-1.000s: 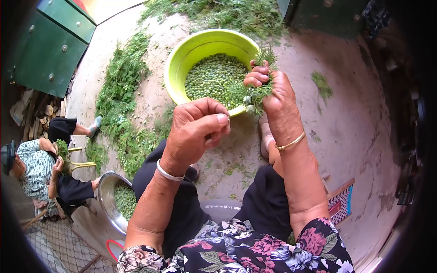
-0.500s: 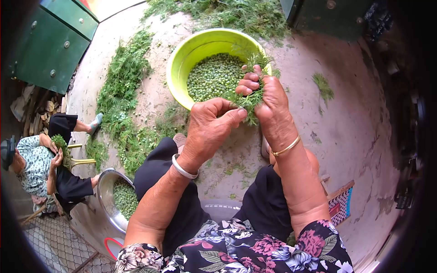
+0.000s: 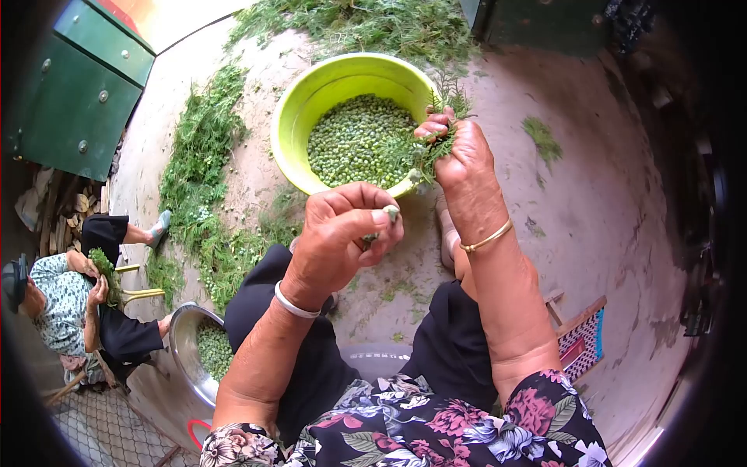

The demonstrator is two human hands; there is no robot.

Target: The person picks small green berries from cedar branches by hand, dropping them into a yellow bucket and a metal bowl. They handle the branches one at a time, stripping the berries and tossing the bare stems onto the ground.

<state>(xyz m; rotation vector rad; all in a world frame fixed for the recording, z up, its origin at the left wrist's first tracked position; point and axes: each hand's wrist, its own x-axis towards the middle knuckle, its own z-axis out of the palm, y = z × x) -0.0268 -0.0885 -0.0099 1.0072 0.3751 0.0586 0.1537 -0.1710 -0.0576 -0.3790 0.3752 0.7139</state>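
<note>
My right hand is closed around a feathery green conifer sprig at the right rim of the yellow-green basin. Small round green seed cones fill the bottom of that basin. Just in front of the basin, my left hand is closed, with a pale green seed cone pinched at the thumb and fingertips. Another bit of green shows under its curled fingers, too hidden to make out.
Cut conifer branches litter the floor on the left and at the back. To my left, a metal bowl holds more green cones, and a seated person handles a sprig. A woven-seat stool stands at right.
My left hand has pulled away from the sprig, down and to the left, and now has a seed cone in its fingers. My right hand keeps the sprig. The view has shifted slightly.
</note>
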